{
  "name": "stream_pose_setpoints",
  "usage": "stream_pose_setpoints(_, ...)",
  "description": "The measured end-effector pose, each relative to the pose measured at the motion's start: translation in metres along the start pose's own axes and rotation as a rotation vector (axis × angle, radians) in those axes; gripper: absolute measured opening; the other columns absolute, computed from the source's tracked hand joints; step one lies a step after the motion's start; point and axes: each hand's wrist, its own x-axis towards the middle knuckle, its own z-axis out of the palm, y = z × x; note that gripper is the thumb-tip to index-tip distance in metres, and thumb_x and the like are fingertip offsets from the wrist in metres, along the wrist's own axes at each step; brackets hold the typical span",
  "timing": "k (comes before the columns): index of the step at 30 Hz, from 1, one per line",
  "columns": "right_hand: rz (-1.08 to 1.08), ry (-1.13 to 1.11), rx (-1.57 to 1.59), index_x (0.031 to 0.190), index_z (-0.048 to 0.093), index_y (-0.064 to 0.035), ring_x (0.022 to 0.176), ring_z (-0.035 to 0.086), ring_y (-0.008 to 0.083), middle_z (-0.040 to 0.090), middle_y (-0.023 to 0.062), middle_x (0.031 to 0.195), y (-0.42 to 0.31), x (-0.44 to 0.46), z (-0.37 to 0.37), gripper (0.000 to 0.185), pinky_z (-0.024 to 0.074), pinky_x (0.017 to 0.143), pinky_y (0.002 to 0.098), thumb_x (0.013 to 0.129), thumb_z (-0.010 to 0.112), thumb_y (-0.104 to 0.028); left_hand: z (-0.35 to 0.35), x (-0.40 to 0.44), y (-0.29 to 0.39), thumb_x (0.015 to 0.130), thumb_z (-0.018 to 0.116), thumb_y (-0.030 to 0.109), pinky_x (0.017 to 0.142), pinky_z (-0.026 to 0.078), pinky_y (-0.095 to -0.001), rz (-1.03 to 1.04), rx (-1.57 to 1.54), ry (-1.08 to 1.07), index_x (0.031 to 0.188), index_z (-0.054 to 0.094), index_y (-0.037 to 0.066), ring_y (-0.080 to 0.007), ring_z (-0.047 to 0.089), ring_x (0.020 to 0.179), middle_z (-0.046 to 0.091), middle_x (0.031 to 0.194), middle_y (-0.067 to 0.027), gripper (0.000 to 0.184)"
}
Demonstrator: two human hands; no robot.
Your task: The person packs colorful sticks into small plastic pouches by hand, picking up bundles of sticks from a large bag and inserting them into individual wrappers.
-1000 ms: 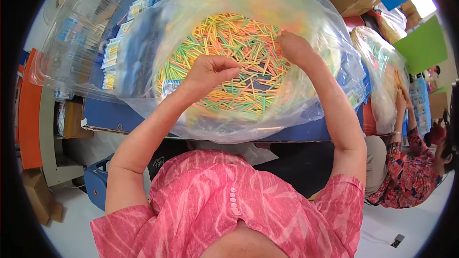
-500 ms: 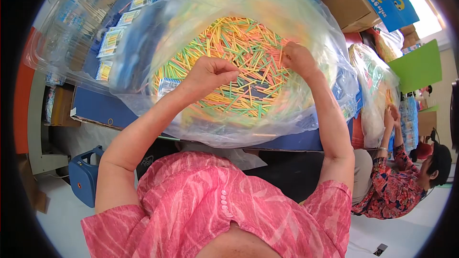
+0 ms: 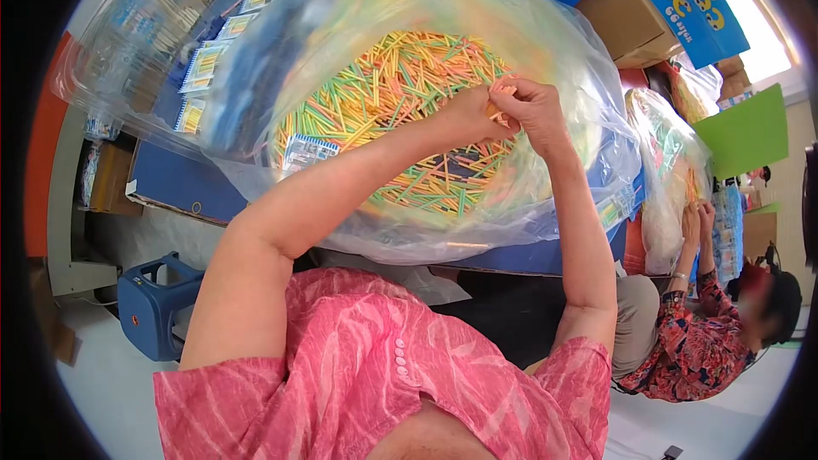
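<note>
A large clear plastic bag lies open on the blue table, full of short thin sticks in yellow, green, orange and pink. Over the right part of the sticks, my left hand meets my right hand. The fingers of both hands are closed together around something small and orange-pink, too small to make out. A small printed packet with a blue edge lies on the sticks at the left, beside my left forearm.
Clear plastic trays and printed packets are at the left. A cardboard box stands at the back right. Another filled bag is at the right, near a co-worker's hands. A blue stool stands below left.
My left hand has moved right and up across the sticks to my right hand. My right hand has stayed near the same place. The packet on the sticks is more exposed.
</note>
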Motion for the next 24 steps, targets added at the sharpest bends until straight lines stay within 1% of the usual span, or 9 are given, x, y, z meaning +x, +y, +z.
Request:
stream_pose_setpoints(1,-0.011,0.010,0.013,0.087,0.071,-0.0016,0.060,0.049,0.0034,0.058,-0.0031,0.065,0.000,-0.001,0.004,0.019,0.0417,0.054,0.0229,0.083,0.069,-0.020,-0.001,-0.002,0.001,0.081,0.065,0.016,0.050,0.046,-0.0286,-0.140,-0.249,-0.040,0.096,0.060,0.003,-0.0154,0.059,0.057,0.063,0.079,-0.0067,0.020)
stream_pose_setpoints(2,-0.010,0.006,0.016,0.087,0.071,-0.0016,0.060,0.049,0.0034,0.058,-0.0031,0.065,0.001,-0.001,0.008,0.019,0.0417,0.054,0.0229,0.083,0.069,-0.020,-0.004,-0.005,0.000,0.081,0.065,0.016,0.050,0.046,-0.0286,-0.144,-0.248,-0.037,0.096,0.060,0.003,-0.0154,0.059,0.057,0.063,0.079,-0.0067,0.020)
stream_pose_setpoints(5,-0.239,0.105,0.044,0.086,0.071,-0.0027,0.060,0.049,0.0036,0.059,-0.0032,0.066,0.011,0.000,0.019,0.017,0.0406,0.054,0.0218,0.084,0.068,-0.019,-0.019,-0.013,-0.004,0.087,0.061,0.023,0.049,0.041,-0.0250,-0.394,-0.280,-0.137,0.098,0.057,0.007,-0.0090,0.050,0.055,0.049,0.066,0.0004,0.020)
stream_pose_setpoints(6,-0.240,0.103,0.046,0.086,0.071,-0.0027,0.060,0.049,0.0036,0.059,-0.0032,0.066,0.012,-0.001,0.022,0.017,0.0406,0.054,0.0218,0.084,0.068,-0.019,-0.023,-0.015,-0.005,0.087,0.061,0.023,0.049,0.041,-0.0250,-0.395,-0.279,-0.134,0.098,0.057,0.007,-0.0090,0.050,0.055,0.049,0.066,0.0004,0.020)
stream_pose_setpoints(9,-0.115,-0.020,0.095,0.086,0.069,-0.0018,0.057,0.049,0.0036,0.062,-0.0012,0.071,0.009,-0.014,0.027,0.015,0.0371,0.050,0.0188,0.085,0.070,-0.017,-0.026,-0.021,-0.005,0.090,0.060,0.022,0.046,0.040,-0.0239,-0.358,-0.279,-0.170,0.094,0.056,0.006,-0.0080,0.050,0.052,0.052,0.063,0.0005,0.017)
stream_pose_setpoints(14,0.012,-0.021,0.228,0.086,0.069,-0.0022,0.056,0.048,0.0042,0.061,-0.0004,0.070,0.010,-0.025,0.025,0.016,0.0371,0.050,0.0193,0.086,0.071,-0.018,-0.030,-0.033,-0.005,0.092,0.060,0.024,0.045,0.040,-0.0220,-0.380,-0.320,-0.205,0.093,0.057,0.006,-0.0068,0.051,0.050,0.055,0.064,-0.0003,0.019)
stream_pose_setpoints(18,0.086,0.104,0.300,0.085,0.069,-0.0034,0.054,0.046,0.0050,0.060,-0.0005,0.068,0.028,-0.022,0.012,0.016,0.0368,0.049,0.0194,0.087,0.069,-0.019,-0.032,-0.035,-0.007,0.092,0.062,0.027,0.045,0.040,-0.0209,-0.431,-0.405,-0.214,0.092,0.058,0.006,-0.0060,0.052,0.050,0.058,0.065,-0.0005,0.022)
stream_pose_setpoints(22,0.117,0.165,0.228,0.083,0.069,-0.0010,0.053,0.048,0.0072,0.060,0.0009,0.064,0.031,-0.023,0.004,0.024,0.0398,0.049,0.0224,0.082,0.074,-0.024,-0.031,-0.038,-0.007,0.091,0.064,0.028,0.044,0.044,-0.0248,-0.542,-0.424,-0.101,0.090,0.064,0.004,-0.0085,0.051,0.048,0.056,0.062,-0.0004,0.024)
stream_pose_setpoints(24,0.139,0.123,-0.307,0.098,0.067,0.0002,0.068,0.057,0.0145,0.064,0.0070,0.079,0.014,-0.027,0.000,0.036,0.0466,0.061,0.0274,0.077,0.077,-0.027,-0.040,-0.040,-0.009,0.092,0.063,0.029,0.048,0.046,-0.0268,-0.552,-0.417,-0.071,0.091,0.063,0.003,-0.0100,0.053,0.050,0.054,0.060,-0.0005,0.026)
